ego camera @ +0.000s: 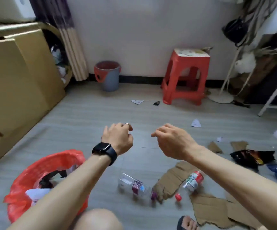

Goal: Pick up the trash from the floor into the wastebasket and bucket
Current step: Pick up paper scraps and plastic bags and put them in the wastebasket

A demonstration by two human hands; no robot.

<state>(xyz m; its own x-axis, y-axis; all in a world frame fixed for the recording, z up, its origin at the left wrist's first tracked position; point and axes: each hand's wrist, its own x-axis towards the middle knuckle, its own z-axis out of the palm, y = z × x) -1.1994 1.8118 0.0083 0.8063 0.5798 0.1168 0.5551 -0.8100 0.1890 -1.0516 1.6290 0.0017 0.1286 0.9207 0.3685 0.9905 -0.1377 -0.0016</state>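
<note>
Wastebasket (23,178) stood beneath the left forearm; left hand (117,138) and right hand (172,142) hovered loosely curled, holding nothing.

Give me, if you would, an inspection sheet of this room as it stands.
Surface: grey plank floor, littered.
Job's things: red-lined wastebasket near left, part filled; grey bucket by far wall; two plastic bottles, cardboard pieces, black wrapper, paper scraps on floor.
Clutter: red stool, cardboard boxes left.
Hands: left hand and right hand raised, loosely curled, holding nothing.
Cables: hanging strands top right, kind unclear.
Surroundings: white wall, curtain.
</note>
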